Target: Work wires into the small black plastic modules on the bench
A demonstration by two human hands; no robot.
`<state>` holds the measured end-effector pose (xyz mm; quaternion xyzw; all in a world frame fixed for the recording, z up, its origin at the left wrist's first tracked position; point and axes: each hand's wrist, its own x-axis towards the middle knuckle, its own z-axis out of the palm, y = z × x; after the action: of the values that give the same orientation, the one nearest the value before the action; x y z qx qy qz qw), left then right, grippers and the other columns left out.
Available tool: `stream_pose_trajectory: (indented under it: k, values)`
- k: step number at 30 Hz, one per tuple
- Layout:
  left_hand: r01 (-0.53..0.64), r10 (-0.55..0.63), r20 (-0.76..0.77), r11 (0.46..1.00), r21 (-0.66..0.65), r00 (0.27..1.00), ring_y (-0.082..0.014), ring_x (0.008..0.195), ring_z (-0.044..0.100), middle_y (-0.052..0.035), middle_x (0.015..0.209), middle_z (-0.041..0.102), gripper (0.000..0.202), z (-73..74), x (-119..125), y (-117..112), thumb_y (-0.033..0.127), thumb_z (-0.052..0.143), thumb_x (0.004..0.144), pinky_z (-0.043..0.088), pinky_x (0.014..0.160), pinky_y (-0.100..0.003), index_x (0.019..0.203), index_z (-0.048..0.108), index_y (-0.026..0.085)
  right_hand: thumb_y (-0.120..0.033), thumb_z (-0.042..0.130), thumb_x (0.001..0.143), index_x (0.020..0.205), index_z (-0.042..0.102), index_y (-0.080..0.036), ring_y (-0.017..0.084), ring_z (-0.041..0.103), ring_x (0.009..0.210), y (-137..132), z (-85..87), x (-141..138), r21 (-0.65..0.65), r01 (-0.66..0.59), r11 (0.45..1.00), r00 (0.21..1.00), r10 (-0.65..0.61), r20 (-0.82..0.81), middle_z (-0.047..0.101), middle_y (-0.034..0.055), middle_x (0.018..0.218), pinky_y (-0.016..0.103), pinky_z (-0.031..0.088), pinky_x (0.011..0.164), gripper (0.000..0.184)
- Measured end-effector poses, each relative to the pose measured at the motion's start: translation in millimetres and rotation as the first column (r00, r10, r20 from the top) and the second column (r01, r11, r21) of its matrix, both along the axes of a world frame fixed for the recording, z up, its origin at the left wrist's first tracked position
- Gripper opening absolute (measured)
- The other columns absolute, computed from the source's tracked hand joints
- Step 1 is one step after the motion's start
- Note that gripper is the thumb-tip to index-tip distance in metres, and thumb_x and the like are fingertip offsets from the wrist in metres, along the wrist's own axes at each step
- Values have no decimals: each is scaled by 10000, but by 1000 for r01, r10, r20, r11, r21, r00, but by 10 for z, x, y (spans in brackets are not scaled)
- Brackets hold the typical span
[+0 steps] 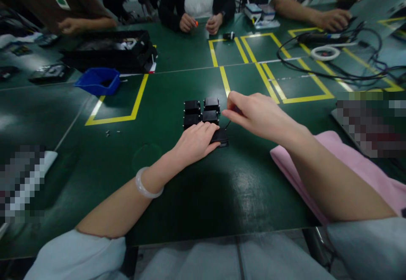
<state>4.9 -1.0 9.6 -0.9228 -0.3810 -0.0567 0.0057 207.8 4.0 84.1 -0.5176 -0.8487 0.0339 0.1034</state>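
My left hand (198, 140), with a pale bangle at the wrist, lies over a flat black plastic part (223, 136) and holds it to the table between thumb and fingers. Pinched in my right hand (253, 113) is a small screwdriver (227, 125); its thin dark shaft slants down to the part's upper edge, while the handle is mostly hidden in the fingers. Just beyond my left fingers sit several black box-shaped pieces (210, 116) in two columns, with small shiny metal ends at their sides. My left hand partly covers the nearest ones.
Several tiny metal pieces (108, 133) lie on the green table (177, 199) at the left. Behind them are a blue bin (99, 81) and a black crate (111, 51). A pink cloth (333, 149) lies under my right forearm; cables (282, 60) coil farther back. People sit opposite.
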Motion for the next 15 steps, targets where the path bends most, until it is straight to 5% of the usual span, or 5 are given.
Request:
stream_pose_trajectory:
  k: [8,15]
  values:
    - [1,-1,10,1000,-4,1000,-234,994,599,-84,1102,629,363,2,9,-1,372,568,914,454,821,-332,1190,498,148,-293,393,902,1139,478,-198,152,543,652,-10,-22,14,7,-22,1000,1000,22,-21,634,29,806,257,278,572,269]
    - [9,-9,16,1000,2,1000,-237,1007,593,-87,1108,627,370,-7,-3,0,382,559,918,456,828,-337,1195,491,146,-351,391,921,1049,532,-203,158,540,628,-26,-16,-33,43,14,999,999,-16,49,645,34,776,265,234,555,241]
